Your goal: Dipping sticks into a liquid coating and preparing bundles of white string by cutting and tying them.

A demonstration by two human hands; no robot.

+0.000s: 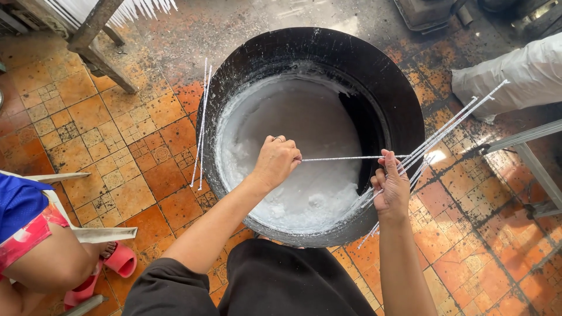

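A large black round tub [404, 99] stands on the tiled floor, holding white foamy paste [293, 123]. My left hand [275, 161] hovers over the paste and pinches one end of a thin white-coated stick [345, 157] held level. My right hand [391, 184] sits at the tub's right rim and grips a fanned bundle of several similar sticks [451, 129], while touching the far end of the single stick. Two more coated sticks [202, 126] lean against the tub's left outer wall.
Orange stained floor tiles surround the tub. Another person's leg and pink sandal [120, 261] are at lower left. A wooden stand leg [96, 50] rises at upper left, a white sack [515, 73] at upper right, and a metal frame [538, 169] at the right.
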